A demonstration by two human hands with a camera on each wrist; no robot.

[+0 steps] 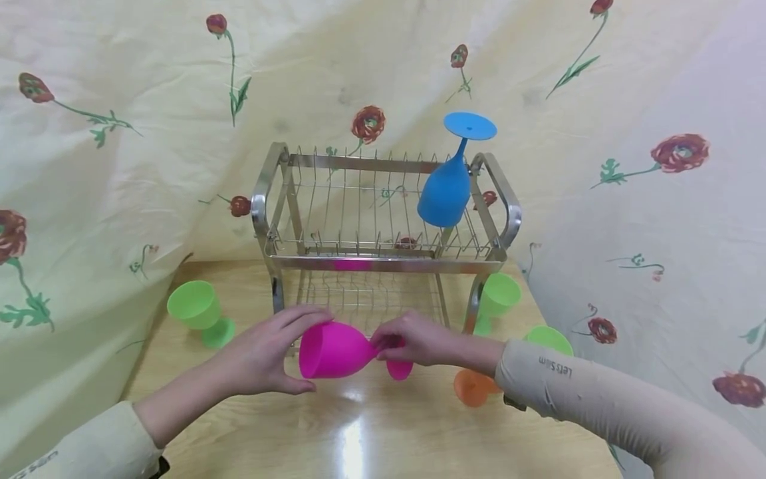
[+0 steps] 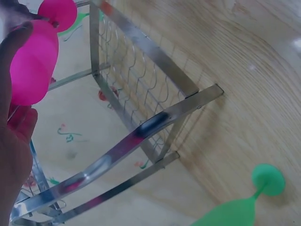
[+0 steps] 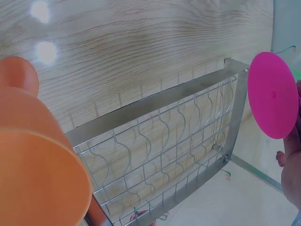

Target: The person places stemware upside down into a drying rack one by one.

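A pink plastic goblet (image 1: pixel 336 350) lies sideways in the air in front of the rack, mouth to the left. My right hand (image 1: pixel 413 338) pinches its stem; the round pink foot (image 3: pixel 273 95) shows in the right wrist view. My left hand (image 1: pixel 280 349) is cupped around the bowl near the rim, fingers over the upper side and thumb below. The left wrist view has the pink bowl (image 2: pixel 35 63) between finger and thumb. On the upper tier of the metal dish rack (image 1: pixel 383 265), a blue goblet (image 1: pixel 445 189) stands upside down, tilted.
A green goblet (image 1: pixel 195 306) stands left of the rack. To the right are another green goblet (image 1: pixel 500 295) and a green rim (image 1: pixel 549 338) partly behind my right sleeve. An orange goblet (image 1: pixel 471 388) is by the right forearm. Flowered cloth (image 1: pixel 149 166) hangs behind the wooden table (image 1: pixel 287 432).
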